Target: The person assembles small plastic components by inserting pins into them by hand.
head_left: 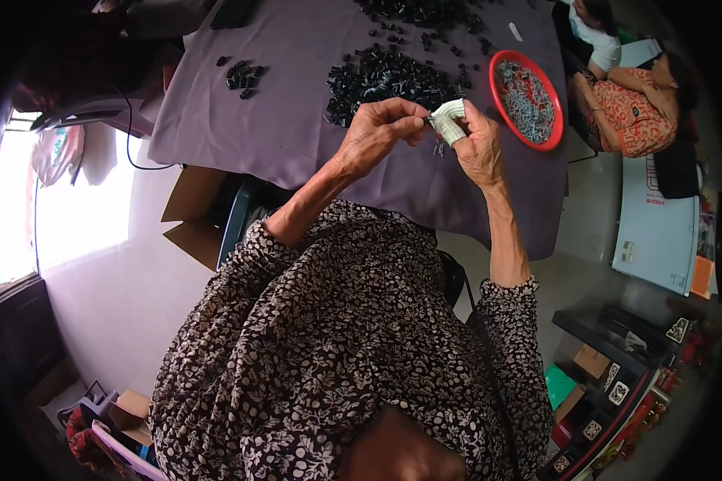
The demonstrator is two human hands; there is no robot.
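Observation:
My left hand (pixel 381 135) is closed in a pinch over the near edge of the pile, on a small black piece (pixel 428 119) whose exact kind I cannot make out. Close beside it, my right hand (pixel 481 151) is closed too, its fingertips meeting the left ones. A pale ribbed wrap (pixel 449 128) covers fingers of the right hand. Thin grey bits (pixel 439 149) show just below the fingertips. Whatever the right fingers grip is hidden by the wrap. Right behind both hands lies a heap of small black pieces (pixel 393 76) with some grey bits among them.
A red round tray (pixel 559 120) of small grey pieces stands at the right on the purple tablecloth (pixel 297 96). More black pieces (pixel 245 76) lie left, others (pixel 425 12) at the far edge. Two people sit beyond the right edge; a cardboard box (pixel 192 196) is below left.

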